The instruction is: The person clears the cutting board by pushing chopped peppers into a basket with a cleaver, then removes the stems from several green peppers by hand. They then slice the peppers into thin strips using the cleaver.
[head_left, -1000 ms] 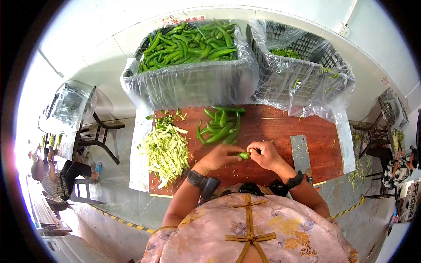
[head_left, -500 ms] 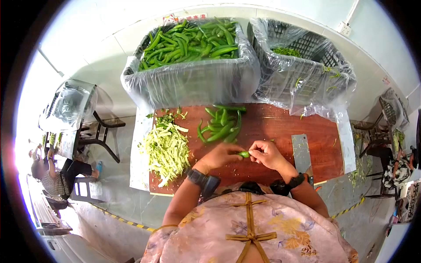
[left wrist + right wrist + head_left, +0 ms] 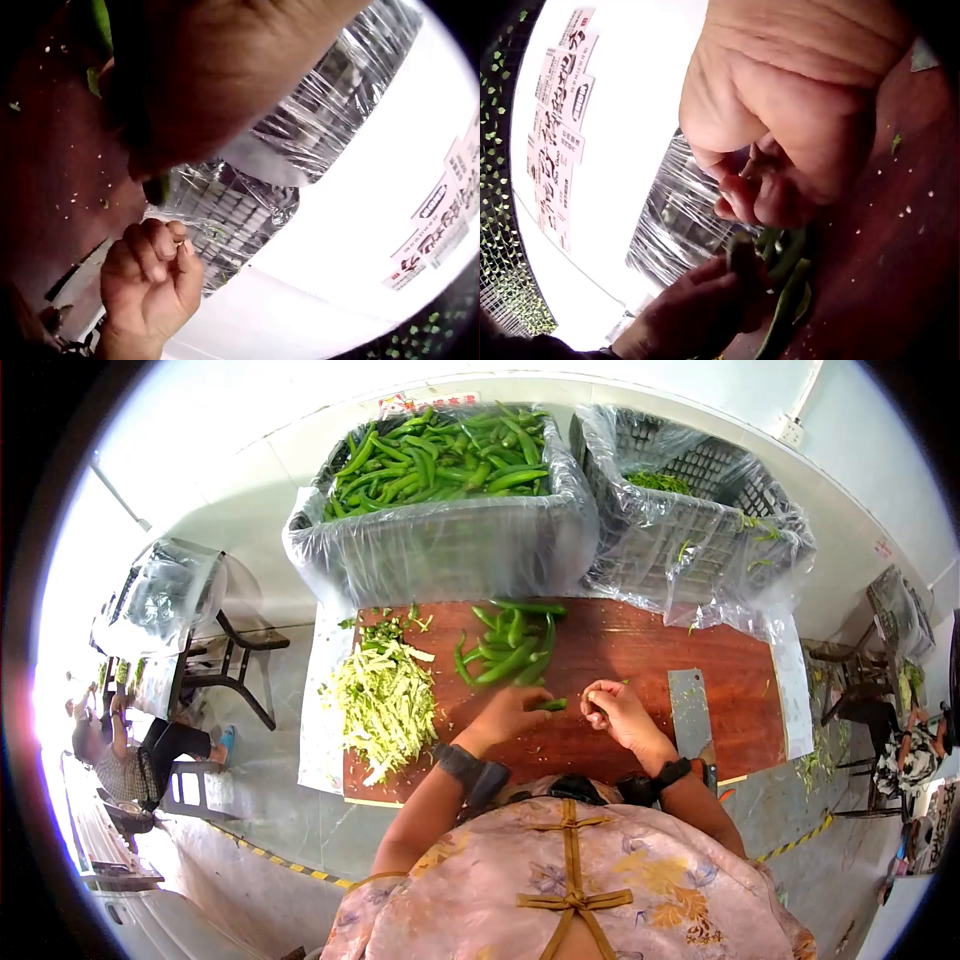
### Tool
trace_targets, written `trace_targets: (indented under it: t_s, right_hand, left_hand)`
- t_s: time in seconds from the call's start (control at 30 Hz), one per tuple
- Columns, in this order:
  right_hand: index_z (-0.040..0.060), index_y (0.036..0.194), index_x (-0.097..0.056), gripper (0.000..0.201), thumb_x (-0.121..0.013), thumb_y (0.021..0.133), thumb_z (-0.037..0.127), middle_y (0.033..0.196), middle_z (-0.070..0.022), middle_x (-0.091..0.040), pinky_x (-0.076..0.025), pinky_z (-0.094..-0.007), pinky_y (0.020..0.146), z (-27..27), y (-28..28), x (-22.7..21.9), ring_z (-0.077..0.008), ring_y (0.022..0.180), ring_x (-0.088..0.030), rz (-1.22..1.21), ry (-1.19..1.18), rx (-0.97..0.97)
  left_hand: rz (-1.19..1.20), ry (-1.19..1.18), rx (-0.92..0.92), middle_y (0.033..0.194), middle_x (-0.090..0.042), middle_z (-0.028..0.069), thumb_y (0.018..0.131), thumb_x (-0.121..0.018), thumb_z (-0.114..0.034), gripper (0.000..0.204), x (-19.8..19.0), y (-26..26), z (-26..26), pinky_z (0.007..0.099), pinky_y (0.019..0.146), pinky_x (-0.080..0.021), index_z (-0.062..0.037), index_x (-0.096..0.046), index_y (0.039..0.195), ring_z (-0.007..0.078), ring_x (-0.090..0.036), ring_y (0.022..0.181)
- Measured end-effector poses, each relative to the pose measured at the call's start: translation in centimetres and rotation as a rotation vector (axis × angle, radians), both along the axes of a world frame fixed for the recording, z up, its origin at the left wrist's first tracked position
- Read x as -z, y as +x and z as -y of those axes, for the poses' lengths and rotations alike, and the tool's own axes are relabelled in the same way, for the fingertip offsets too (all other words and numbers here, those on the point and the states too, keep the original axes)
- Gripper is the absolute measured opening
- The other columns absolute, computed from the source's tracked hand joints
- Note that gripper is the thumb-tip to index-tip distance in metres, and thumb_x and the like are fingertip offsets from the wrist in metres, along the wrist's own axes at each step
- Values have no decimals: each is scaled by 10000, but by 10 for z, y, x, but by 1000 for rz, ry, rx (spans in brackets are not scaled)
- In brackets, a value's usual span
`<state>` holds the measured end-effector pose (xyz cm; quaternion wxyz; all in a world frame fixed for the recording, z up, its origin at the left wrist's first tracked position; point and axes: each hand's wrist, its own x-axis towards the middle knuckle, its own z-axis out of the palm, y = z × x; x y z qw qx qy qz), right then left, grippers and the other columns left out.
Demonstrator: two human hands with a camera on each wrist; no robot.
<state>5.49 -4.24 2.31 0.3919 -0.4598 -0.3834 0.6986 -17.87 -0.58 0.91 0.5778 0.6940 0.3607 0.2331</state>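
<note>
My left hand [image 3: 505, 717] holds a short green pepper [image 3: 552, 704] between its fingers, low over the red-brown board [image 3: 640, 645]. In the left wrist view the pepper's end [image 3: 156, 190] pokes out beneath the hand. Apart from it, on the right, my right hand [image 3: 625, 722] has curled fingers, and its thumb and fingertips pinch a small piece [image 3: 754, 161], too small to identify. Whole green peppers [image 3: 515, 658] lie in a heap just beyond my hands. Pale green cut strips [image 3: 390, 710] are piled at the board's left.
A cleaver [image 3: 689, 710] lies right of my right hand. Behind the board stand a plastic-lined crate [image 3: 440, 545] full of peppers and another lined crate [image 3: 700, 545] with green scraps. A seated person [image 3: 125, 760] is at far left, another [image 3: 905, 750] at far right.
My right hand has come away from the pepper towards the right, leaving a gap between the hands. My left hand still holds the pepper. The view has shifted slightly.
</note>
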Motion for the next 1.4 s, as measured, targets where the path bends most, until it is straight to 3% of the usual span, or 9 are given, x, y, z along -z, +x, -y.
trace_targets:
  t_s: [0.03, 0.1, 0.23, 0.33, 0.43, 0.53, 0.97, 1.23, 1.4]
  right_hand:
    - [32, 850, -584, 180, -511, 884, 193, 758, -37, -596, -428, -205, 544, 0, 4, 3, -85, 633, -525, -2, 1, -4]
    - [36, 844, -585, 178, -517, 881, 196, 759, -32, -596, -435, -209, 549, 1, 10, 6, -85, 635, -526, 34, -15, 28]
    - [48, 819, -542, 104, -487, 894, 94, 739, -58, -565, -359, -205, 465, 5, 6, 8, -90, 580, -475, 24, -96, 121]
    - [47, 870, -591, 105, -530, 871, 132, 788, -52, -617, -439, -229, 543, 6, 9, 8, -106, 652, -558, -29, -112, 88]
    - [36, 889, -583, 101, -514, 871, 107, 796, -68, -617, -435, -238, 535, 3, 9, 7, -120, 657, -562, -147, -86, 53]
    - [22, 900, -575, 102, -500, 867, 82, 799, -80, -613, -424, -241, 523, -2, 8, 5, -128, 658, -556, -177, -57, 65]
    - [21, 898, -577, 131, -530, 904, 143, 785, -81, -608, -421, -250, 518, -12, -2, 5, -134, 646, -549, -196, -73, 56]
    - [36, 1005, -597, 179, -579, 897, 178, 791, -25, -590, -431, -218, 516, -23, -6, -30, -87, 652, -543, 21, -37, 146]
    - [11, 984, -633, 254, -647, 836, 216, 793, -44, -635, -456, -240, 585, -34, -9, -27, -102, 669, -577, 373, 210, 101]
  left_hand:
    - [-2, 1, -4, 1016, -657, 89, 815, -655, -114, 292, 5, -1, 0, 277, 821, -463, -6, -624, 1085, 146, -585, 938]
    - [-258, 446, -123, 968, -642, 170, 755, -672, -149, 326, 9, -3, 1, 331, 802, -478, -9, -617, 1044, 280, -616, 901]
    - [-230, 321, -284, 980, -631, 166, 721, -694, -155, 319, 6, -1, -8, 376, 829, -469, -53, -643, 1019, 338, -588, 958]
    - [-388, 830, -511, 932, -601, 151, 691, -668, -104, 277, 6, -5, -18, 433, 753, -472, -50, -617, 957, 344, -569, 884]
    - [-560, 787, -533, 923, -583, 156, 696, -665, -93, 349, 12, -6, -19, 445, 745, -471, -52, -581, 1032, 359, -556, 905]
    - [-527, 612, -492, 927, -561, 171, 702, -659, -92, 382, 20, -8, -20, 451, 741, -469, -44, -552, 1066, 367, -545, 910]
    - [-418, 473, -440, 987, -586, 222, 737, -660, -153, 348, 38, -13, -20, 446, 789, -470, -3, -553, 1032, 390, -561, 947]
    - [-209, 598, -318, 984, -607, 172, 721, -619, -83, 356, -9, 1, -20, 399, 805, -486, -33, -621, 1073, 335, -599, 922]
    - [-148, 677, -251, 965, -609, 152, 695, -609, -30, 302, -36, 16, -11, 396, 790, -488, -29, -630, 997, 347, -588, 903]
